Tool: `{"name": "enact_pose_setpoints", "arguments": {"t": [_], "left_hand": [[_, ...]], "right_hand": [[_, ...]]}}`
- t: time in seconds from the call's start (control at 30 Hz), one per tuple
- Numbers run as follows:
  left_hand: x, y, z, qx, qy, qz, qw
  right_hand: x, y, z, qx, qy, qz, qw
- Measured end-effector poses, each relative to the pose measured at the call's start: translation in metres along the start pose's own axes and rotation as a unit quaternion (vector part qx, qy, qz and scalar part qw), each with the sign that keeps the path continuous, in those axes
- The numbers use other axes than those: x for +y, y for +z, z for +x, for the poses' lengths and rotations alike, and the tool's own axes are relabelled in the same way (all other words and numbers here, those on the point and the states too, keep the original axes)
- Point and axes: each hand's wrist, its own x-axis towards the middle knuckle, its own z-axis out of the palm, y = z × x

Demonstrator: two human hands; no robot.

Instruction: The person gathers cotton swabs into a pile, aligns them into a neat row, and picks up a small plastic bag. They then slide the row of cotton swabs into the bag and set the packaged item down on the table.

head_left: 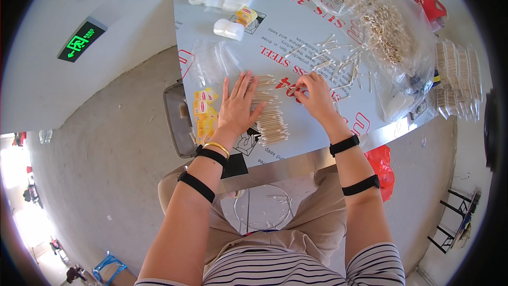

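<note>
Swabs [272, 122] are lying near the frame's centre on a table [309, 133]. Packets [205, 108] are sitting left of them, and a bag [418, 42] is resting at upper right.

L hand [239, 105] palm-down, splayed, R hand [316, 94] bent, pinching

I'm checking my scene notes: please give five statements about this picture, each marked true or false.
1. The left hand touches the lined-up cotton swabs. True.
2. Yellow packets lie right of the right hand. False: the yellow packets lie left of the left hand.
3. The large clear bag holds cotton swabs. True.
4. The bangle is on the right wrist. False: the bangle is on the left wrist.
5. Each forearm wears two black straps. True.
</note>
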Motion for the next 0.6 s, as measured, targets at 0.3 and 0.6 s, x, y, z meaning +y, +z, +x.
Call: {"name": "enact_pose_setpoints", "arguments": {"t": [0.3, 0.6], "left_hand": [[-0.001, -0.002, 0.0, 0.011, 0.003, 0.004, 1.0], [-0.002, -0.003, -0.001, -0.003, 0.014, 0.005, 1.0]], "right_hand": [[0.002, 0.001, 0.008, -0.004, 0.016, -0.04, 0.999], [-0.026, 0.037, 0.074, 0.043, -0.066, -0.023, 0.997]]}}
